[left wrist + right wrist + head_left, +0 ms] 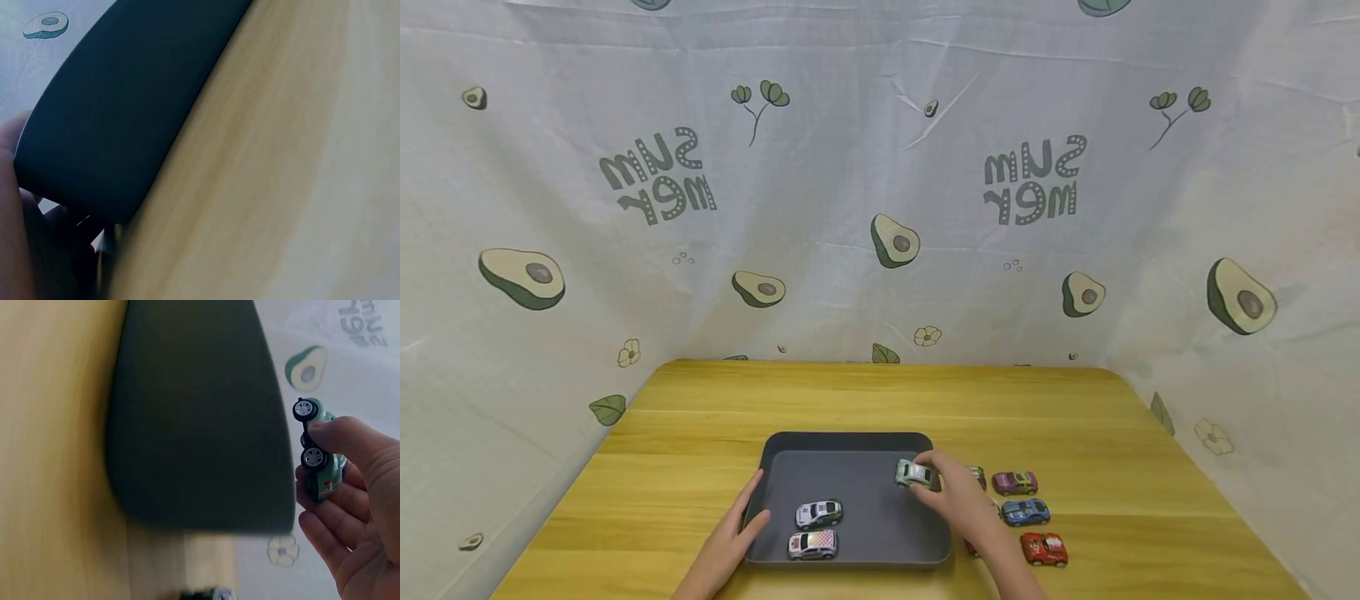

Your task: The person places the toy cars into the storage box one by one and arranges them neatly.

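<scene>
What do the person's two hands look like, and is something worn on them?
The left hand and right hand look bare: no gloves show, and no sleeves on the visible forearms. No ring shows on the right fingers; the left ones are partly hidden.

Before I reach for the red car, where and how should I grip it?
I'd pinch the red car across mid-body, coming from above with the right hand once free. The car stands on its wheels, length roughly left to right, so its long sides face near and far. The blue car sits close beyond, leaving less room there.
</scene>
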Available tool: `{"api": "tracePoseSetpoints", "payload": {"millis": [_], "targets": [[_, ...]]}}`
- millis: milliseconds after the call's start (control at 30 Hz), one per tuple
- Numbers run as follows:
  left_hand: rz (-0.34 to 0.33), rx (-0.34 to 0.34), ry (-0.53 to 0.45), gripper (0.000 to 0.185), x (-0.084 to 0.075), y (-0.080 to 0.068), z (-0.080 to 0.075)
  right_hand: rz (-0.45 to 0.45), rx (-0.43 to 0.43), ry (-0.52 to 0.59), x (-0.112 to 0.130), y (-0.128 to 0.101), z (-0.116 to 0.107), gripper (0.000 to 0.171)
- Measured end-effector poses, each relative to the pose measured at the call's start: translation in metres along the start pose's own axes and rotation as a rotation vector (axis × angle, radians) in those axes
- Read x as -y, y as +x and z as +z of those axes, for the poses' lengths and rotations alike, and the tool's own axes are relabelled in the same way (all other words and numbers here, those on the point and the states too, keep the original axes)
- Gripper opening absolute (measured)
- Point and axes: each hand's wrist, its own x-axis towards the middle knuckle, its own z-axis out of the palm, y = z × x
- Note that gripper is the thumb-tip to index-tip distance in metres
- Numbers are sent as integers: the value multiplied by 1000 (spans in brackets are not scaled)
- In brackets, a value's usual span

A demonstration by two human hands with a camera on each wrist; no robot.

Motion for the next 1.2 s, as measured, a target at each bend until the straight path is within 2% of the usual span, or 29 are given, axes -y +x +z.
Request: {"api": "tracePoseSetpoints", "payload": {"millis": [233, 400, 700, 1000, 1200], "targets": [[-12, -2, 13, 66, 1, 1, 0, -55, 61, 10, 16, 6, 12, 27], [-3, 0, 3, 65, 1, 0, 1, -75, 74, -26, 27, 10, 23, 28], [6, -4, -10, 64, 3, 1, 1, -111, 79, -23, 44, 20, 43, 27], [9, -3, -7, 64, 2, 0, 0, -93, 140, -29, 57, 29, 63, 27], [14, -5, -8, 64, 2, 0, 0, -133, 146, -79, 63, 35, 76, 24]]}}
